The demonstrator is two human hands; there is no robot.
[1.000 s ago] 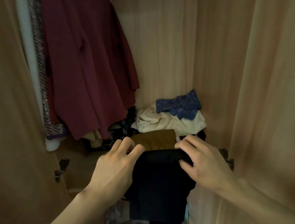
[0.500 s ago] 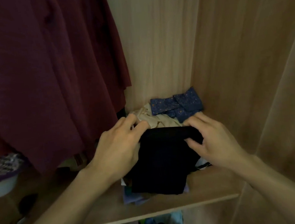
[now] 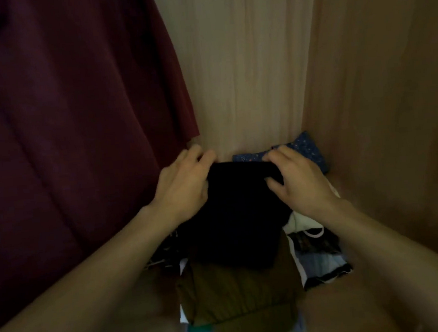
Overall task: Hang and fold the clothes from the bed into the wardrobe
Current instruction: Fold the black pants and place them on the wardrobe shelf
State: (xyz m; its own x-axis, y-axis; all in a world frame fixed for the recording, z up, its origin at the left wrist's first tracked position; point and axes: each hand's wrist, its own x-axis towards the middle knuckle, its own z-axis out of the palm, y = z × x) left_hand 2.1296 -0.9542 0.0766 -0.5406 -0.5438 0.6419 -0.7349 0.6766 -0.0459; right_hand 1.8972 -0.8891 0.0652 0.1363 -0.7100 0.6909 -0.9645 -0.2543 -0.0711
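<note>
A folded black garment (image 3: pixel 238 217) lies on top of a pile of clothes on the wardrobe shelf (image 3: pixel 338 303). My left hand (image 3: pixel 185 184) grips its far left corner, thumb over the cloth. At the far right corner my right hand (image 3: pixel 295 177) pinches the same garment. Under the black garment, nearer to me, lies a folded olive-brown garment (image 3: pixel 240 296). A blue patterned cloth (image 3: pixel 306 147) sits behind my right hand against the back wall.
A dark red garment (image 3: pixel 63 126) hangs on the left and fills that side of the wardrobe. The wooden back wall (image 3: pixel 244 71) and right side wall (image 3: pixel 379 99) close in the shelf. White, plaid and light blue clothes (image 3: pixel 315 252) lie at the pile's right.
Both hands have carried the black garment deeper into the wardrobe and onto the pile. The view has moved in closer, and the olive-brown garment now shows in front of the black one.
</note>
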